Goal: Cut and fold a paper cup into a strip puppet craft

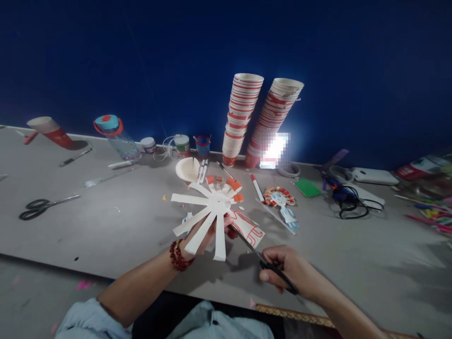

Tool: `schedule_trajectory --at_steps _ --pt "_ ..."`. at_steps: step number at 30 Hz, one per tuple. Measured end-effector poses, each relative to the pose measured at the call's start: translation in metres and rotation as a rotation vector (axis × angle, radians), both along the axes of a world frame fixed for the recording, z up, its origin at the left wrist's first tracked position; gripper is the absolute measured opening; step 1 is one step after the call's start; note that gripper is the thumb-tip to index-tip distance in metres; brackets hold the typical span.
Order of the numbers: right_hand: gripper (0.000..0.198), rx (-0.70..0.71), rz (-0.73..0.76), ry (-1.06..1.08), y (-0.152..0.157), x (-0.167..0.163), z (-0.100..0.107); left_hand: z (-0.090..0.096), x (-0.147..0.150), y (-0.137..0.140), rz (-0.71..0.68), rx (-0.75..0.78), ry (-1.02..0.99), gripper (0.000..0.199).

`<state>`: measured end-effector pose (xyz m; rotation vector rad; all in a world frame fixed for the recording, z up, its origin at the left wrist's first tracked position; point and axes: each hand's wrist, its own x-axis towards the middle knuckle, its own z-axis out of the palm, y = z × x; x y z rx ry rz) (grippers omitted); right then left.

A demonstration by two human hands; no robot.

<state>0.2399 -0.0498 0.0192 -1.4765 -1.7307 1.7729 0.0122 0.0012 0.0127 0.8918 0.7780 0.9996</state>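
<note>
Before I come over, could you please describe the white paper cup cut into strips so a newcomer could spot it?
In front of the dark blue wall stand two tall stacks of red-and-white paper cups. On their near side, in the person's left hand, is the white paper cup cut into strips. Unlike the stacked cups, it spreads long strips like rays around its round base.

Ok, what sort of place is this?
Probably a craft table: the right hand holds scissors, a paper cup cut into strips fans out over the left hand, and tall cup stacks stand behind.
</note>
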Motion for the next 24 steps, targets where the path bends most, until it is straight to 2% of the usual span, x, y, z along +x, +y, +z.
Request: schedule_trajectory --at_steps 6,24 --pt "0.067 0.007 0.006 -0.021 0.0002 -0.0005 0.0026 -0.0027 0.0001 0.0012 -0.006 -0.027 0.001 0.031" --pt "0.065 -0.008 0.043 0.001 0.0028 0.0021 -0.0013 0.0040 0.0009 0.0017 -0.009 -0.027 -0.022 0.031"
